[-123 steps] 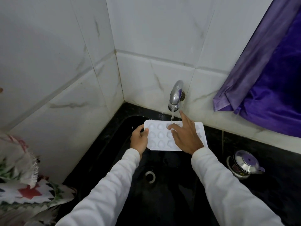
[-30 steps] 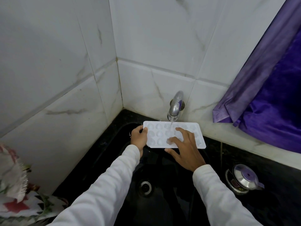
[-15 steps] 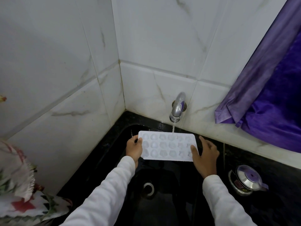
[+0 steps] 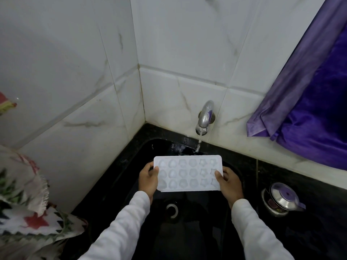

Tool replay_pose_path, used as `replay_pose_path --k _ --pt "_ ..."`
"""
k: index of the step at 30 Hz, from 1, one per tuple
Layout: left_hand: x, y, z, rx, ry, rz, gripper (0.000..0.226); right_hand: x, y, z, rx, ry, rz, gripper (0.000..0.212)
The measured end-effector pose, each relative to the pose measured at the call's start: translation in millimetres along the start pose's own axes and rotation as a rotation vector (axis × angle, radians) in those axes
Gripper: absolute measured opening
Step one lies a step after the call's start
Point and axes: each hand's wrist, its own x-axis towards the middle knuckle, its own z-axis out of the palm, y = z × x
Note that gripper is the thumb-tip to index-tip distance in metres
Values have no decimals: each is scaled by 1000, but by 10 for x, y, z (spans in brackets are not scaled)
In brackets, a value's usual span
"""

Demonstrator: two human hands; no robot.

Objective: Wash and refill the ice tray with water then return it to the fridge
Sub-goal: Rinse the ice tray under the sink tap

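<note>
A white ice tray (image 4: 187, 173) with heart, flower and star moulds is held level over the black sink (image 4: 120, 184). My left hand (image 4: 148, 180) grips its left end, thumb on top. My right hand (image 4: 230, 182) grips its right end the same way. A chrome tap (image 4: 205, 117) on the tiled wall runs a thin stream of water that falls just behind the tray's far edge. The sink drain (image 4: 171, 210) lies below the tray.
A steel pot with a lid (image 4: 283, 198) stands on the black counter to the right. A purple curtain (image 4: 309, 102) hangs at the upper right. Patterned cloth (image 4: 24, 203) lies at the left edge. White tiled walls form a corner behind the sink.
My right hand left the tray's moulds and took hold of its right end. The tray moved toward me, out from under the running stream.
</note>
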Motion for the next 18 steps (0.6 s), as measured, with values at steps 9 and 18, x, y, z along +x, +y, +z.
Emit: replay_pose_path --k 9,18 --pt "-171 -79 -91 -56 -8 156 27 -228 38 -73 -11 76 -142 9" --pt "-234 47 -50 -70 0 355 24 -223 -63 -311 -46 109 -256 15"
